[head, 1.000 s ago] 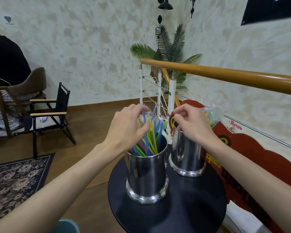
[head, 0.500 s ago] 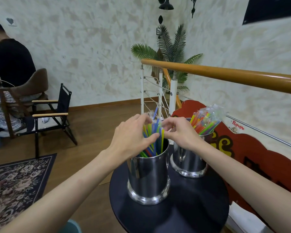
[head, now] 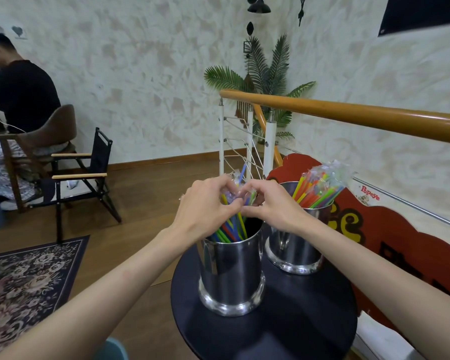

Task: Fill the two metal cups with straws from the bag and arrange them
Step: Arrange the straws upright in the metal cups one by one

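Straws [head: 231, 227], mixed colours, stand in near metal cup [head: 231, 271] on round dark tabletop [head: 283, 328]. Left hand [head: 205, 209] and right hand [head: 268, 203] meet above cup mouth, each grip pinching crinkled clear wrap around straw tops. Far metal cup [head: 296, 245] just beside, on right, holds wrapped straw bundle [head: 320, 187] leaning right. Beyond: wooden handrail [head: 348, 113], palm plant [head: 265, 71], folding chair [head: 83, 175], patterned rug [head: 24, 276], seated person [head: 21, 94] far left.

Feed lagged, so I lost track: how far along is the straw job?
Done: the right cup already holds a bundle of straws. In hand: the left hand and right hand pinch straws standing in the near cup, some wrapped in plastic. Left: finishing and tidying that cup.
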{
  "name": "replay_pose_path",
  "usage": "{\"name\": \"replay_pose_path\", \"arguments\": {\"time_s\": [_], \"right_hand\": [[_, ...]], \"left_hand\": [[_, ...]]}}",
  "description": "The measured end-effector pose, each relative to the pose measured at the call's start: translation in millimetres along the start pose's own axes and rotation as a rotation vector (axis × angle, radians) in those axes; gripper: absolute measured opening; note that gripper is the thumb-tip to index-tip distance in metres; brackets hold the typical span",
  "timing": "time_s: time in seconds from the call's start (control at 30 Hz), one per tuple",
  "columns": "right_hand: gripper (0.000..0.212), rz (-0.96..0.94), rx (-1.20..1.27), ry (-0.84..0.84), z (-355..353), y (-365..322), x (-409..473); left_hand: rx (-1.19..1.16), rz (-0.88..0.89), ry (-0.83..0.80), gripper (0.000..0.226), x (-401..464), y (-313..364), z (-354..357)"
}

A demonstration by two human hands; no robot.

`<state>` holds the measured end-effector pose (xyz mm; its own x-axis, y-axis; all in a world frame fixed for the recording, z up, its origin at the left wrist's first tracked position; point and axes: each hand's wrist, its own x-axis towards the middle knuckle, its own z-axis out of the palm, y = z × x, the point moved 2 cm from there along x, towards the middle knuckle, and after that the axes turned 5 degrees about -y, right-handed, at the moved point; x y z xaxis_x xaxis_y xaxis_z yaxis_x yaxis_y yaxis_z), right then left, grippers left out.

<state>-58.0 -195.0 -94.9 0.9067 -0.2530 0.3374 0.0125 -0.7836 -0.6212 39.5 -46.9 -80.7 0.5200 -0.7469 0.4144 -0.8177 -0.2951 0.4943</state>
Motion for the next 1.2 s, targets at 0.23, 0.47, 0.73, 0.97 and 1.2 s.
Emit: {"name": "replay_pose_path", "arguments": {"time_s": [0.23,0.47,0.73,0.97,1.2], "right_hand": [[0.021,0.078,0.103,-0.08,-8,1,-3],[0.012,0.076,0.122,-0.055,-14,-2,-5],[0.012,-0.04,-0.103,0.057,-14,-21,-6],[0.022,-0.005,-0.061,0.006,-15,-25,-7],[0.02,0.041,0.003,0.004,-15,-15,-10]], "left_hand": [[-0.065,0.036,-0.002,0.006,4,-4,-2],[-0.071,0.107,-0.023,0.005,4,-2,-3],[-0.156,0.135,-0.035,0.036,3,0,-4],[-0.153,0.186,0.015,0.018,3,2,-7],[-0.121,0.172,0.013,0.014,5,-2,-8]]}}
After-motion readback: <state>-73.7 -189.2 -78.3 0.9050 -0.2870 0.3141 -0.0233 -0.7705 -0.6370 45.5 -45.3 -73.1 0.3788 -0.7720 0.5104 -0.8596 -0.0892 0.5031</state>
